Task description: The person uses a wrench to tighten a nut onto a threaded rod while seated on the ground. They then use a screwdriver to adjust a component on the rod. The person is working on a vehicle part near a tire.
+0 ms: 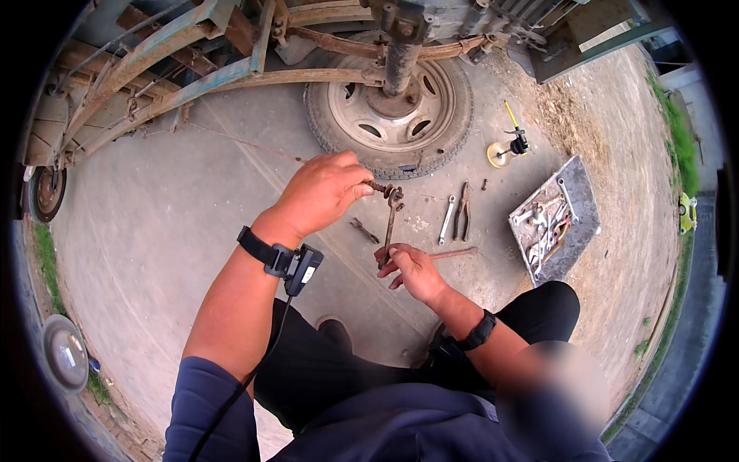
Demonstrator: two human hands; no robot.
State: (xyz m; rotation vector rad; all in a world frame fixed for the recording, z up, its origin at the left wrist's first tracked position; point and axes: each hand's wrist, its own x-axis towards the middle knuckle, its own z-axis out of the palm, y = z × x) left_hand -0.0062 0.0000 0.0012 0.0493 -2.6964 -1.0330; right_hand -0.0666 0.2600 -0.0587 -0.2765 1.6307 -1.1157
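My left hand is closed on a rusty rod with a coiled or threaded end that sticks out past the fingers to the right. A thin length of rod runs from behind that hand toward the truck frame. At the rod's end sits the jaw of a slim rusty wrench, pointing down toward me. My right hand pinches the wrench's lower end between thumb and fingers. A small rusty forked piece lies on the concrete between my hands.
Ahead are a wheel and rusty frame beams. To the right lie a combination wrench, pliers, a bolt and a long brown rod. Beyond stand an oil can and a metal tool tray.
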